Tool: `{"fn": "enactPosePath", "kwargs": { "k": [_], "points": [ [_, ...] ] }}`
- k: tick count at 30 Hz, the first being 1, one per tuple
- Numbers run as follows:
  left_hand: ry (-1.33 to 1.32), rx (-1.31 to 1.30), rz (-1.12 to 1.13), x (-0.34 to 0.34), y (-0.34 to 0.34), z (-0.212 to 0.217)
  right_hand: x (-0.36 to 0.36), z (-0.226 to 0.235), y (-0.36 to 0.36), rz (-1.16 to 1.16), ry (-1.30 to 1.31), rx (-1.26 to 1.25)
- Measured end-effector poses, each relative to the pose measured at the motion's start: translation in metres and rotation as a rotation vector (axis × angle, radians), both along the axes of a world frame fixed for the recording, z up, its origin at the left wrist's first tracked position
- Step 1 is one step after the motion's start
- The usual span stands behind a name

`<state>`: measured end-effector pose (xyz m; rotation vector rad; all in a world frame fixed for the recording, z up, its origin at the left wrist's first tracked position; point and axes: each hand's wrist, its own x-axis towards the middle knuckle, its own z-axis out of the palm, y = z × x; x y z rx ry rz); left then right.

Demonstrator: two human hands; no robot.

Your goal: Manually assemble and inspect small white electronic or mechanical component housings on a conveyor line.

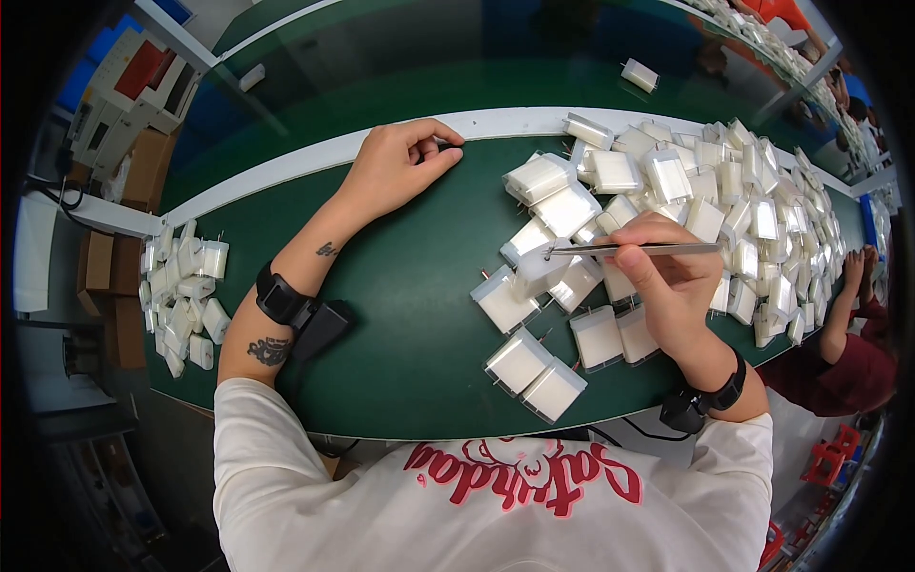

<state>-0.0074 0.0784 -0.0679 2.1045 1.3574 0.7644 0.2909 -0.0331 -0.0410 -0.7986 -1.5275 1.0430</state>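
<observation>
Near the white rail, my left hand (398, 170) rests loosely curled on the green table (391, 324), thumb and fingers drawn in, with nothing visible in it. My right hand (667, 281) is closed around metal tweezers (658, 250), held almost level. Their tips point left and meet a white block in a clear casing (541, 269), which looks tilted; whether they grip it cannot be made out. Around it lie several similar cased blocks with thin wires or pins, including a near pair (536, 375) and two more (598, 337) beside my right hand.
A large heap of cased white blocks (762, 224) covers the right side of the table. A smaller pile (181, 291) sits at the far left edge. Past the white rail (505, 122) is a green belt-like surface with single blocks (640, 75). Another person's arm (841, 310) shows at far right.
</observation>
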Motion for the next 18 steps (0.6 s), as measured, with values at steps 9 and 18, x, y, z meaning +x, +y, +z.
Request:
{"fn": "enactPosePath", "kwargs": {
  "k": [9, 18],
  "points": [
    [0.011, -0.016, 0.006, 0.0013, -0.0006, 0.0022, -0.0006, -0.0003, 0.002, 0.047, -0.069, 0.108],
    [0.006, -0.009, 0.012, 0.0018, -0.0007, 0.0028, -0.0011, -0.0042, 0.0044, 0.12, -0.023, 0.141]
  ]
}}
